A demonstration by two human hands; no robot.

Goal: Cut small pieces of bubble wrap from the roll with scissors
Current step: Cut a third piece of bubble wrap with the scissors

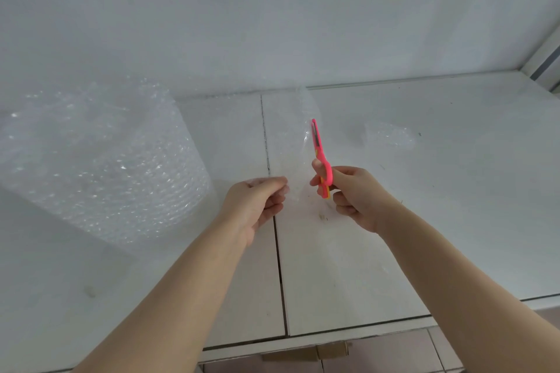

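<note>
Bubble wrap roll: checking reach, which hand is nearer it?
Left. The left hand sits just right of the roll; the right hand, gripping the scissors, is farther right.

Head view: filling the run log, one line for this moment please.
left hand pinches bubble wrap strip | right hand holds pink scissors at strip | roll left on table | cut piece right

Bubble wrap strip [298,142] is pinched at its near end by left hand [257,203]. Pink scissors [321,157] are gripped in right hand [354,197], blades pointed away along strip's right edge. Roll [100,160] is stood on counter [394,236] at left; small piece [389,135] is laid at right.
</note>
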